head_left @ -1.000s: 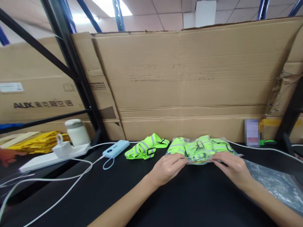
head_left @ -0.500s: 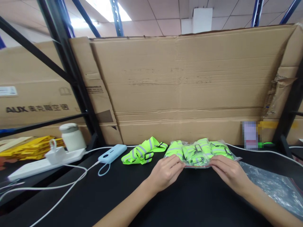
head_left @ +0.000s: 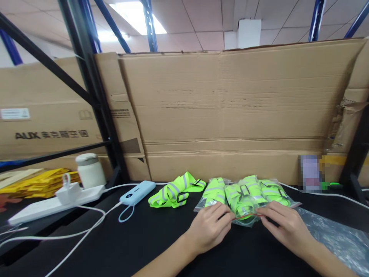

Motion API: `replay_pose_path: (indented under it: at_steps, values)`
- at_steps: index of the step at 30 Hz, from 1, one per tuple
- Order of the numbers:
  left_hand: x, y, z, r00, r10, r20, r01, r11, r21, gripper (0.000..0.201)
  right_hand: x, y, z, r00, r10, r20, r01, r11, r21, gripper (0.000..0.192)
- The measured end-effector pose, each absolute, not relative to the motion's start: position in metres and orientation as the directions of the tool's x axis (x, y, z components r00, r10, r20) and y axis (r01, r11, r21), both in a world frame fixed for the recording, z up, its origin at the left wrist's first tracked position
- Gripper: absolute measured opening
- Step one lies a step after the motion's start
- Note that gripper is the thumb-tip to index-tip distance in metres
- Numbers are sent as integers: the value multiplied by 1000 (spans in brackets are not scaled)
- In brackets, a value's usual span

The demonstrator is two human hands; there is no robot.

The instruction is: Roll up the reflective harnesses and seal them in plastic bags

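Neon-yellow reflective straps (head_left: 244, 194) with grey bands and black buckles lie bundled inside clear plastic. Whether this is one wide bag or several side by side, I cannot tell. My left hand (head_left: 210, 227) is closed in a pinch on the near edge of the clear zip bag (head_left: 248, 221), left of its middle. On the right, my right hand (head_left: 285, 225) pinches the same edge. A thin red zip line runs between the two hands. Loose on the black table, left of the bag, rests another neon-yellow strap (head_left: 173, 192) with black buckles.
More clear plastic (head_left: 336, 234) lies at the right. A light-blue power bank (head_left: 138, 193) with a white cable, a white power strip (head_left: 31, 211) and a pale jar (head_left: 90, 171) stand left. Behind rises a cardboard wall (head_left: 225, 115); a blurred phone-like object (head_left: 309, 173) leans there.
Both hands have come nearer to me, drawing the bag's near edge along. That edge now hangs lower and gathered between them, its red line plainer. My view has tilted up slightly.
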State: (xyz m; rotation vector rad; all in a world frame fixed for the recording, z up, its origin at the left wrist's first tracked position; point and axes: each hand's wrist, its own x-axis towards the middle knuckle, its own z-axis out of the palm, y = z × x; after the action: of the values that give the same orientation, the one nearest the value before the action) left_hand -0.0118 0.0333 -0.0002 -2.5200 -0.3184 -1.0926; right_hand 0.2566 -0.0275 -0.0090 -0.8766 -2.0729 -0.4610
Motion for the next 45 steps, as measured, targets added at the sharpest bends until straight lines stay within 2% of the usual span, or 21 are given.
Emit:
replay_pose_path:
  at_steps: [12,18,20,23,28,32,35,40,45]
  values:
    - [-5,33,-25,627,80,775,394,-891,-227,21,271,-24,-10,-476,428,768,698,715,34,22]
    - [-8,41,-32,614,158,773,436,-884,-166,20,264,-20,-13,-530,452,718,707,703,80,22]
    - [-8,45,-34,606,151,781,460,-868,-189,18,262,-15,-17,-532,428,731,711,695,111,23]
    - [-6,49,-34,592,98,800,482,-838,-254,17,262,-7,-27,-533,313,786,694,693,195,24]
    - [-1,49,-31,619,47,784,467,-824,-320,16,262,-1,-33,-546,269,794,715,643,274,19]
    - [1,46,-34,637,16,771,434,-833,-342,16,258,-4,-32,-507,254,823,737,623,262,21]
    - [2,42,-37,634,42,772,447,-835,-322,21,247,-2,-32,-474,260,841,771,584,254,24]
    - [8,37,-42,638,153,754,483,-842,-238,26,223,4,-35,-498,178,849,755,570,323,29]
    - [12,37,-48,646,127,753,514,-801,-306,23,219,0,-35,-499,180,848,758,565,326,43]
